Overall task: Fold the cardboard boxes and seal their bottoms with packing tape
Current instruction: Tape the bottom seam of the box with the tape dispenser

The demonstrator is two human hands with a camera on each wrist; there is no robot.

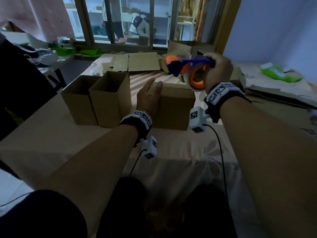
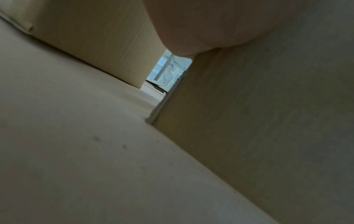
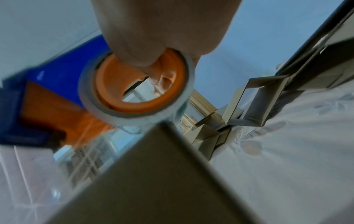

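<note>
A: L hand (image 1: 151, 97)?
B: Flat on the box (image 1: 173, 107), at its top left corner. Fingers straight, thumb up, pressing, not gripping.

A: Seen from the L wrist cam too?
B: Yes. Palm (image 2: 201, 25) up against the box wall (image 2: 268, 121). Another box (image 2: 107, 50) just to the left, w/ a thin gap between.

A: R hand (image 1: 218, 71)?
B: Up in the air, above the box's right end. Curled round the tape gun (image 1: 190, 66), holding it tight.

A: Look of the tape gun?
B: Blue and orange. Tape roll (image 1: 197, 79) w/ an orange middle hanging under it, close over the box's top right corner. Touching or not, can't tell. A bit blurry.

A: From the R wrist cam?
B: Fingers (image 3: 153, 37) round the top, tape roll (image 3: 134, 84) right below, box corner (image 3: 162, 166) under that.

A: Where's the box?
B: On the bed (image 1: 180, 169), in the middle, right in front. Top closed flat.

A: More boxes?
B: Two open ones (image 1: 96, 98) to the left, standing up, side by side, touching. Flat card sheets (image 1: 137, 61) further back. More card (image 1: 274, 95) on the right.

A: Anything else?
B: Window (image 1: 128, 21) behind. Green stuff (image 1: 279, 74) far right. Wrist bands (image 1: 221, 91) w/ black and white squares, on both arms.
</note>
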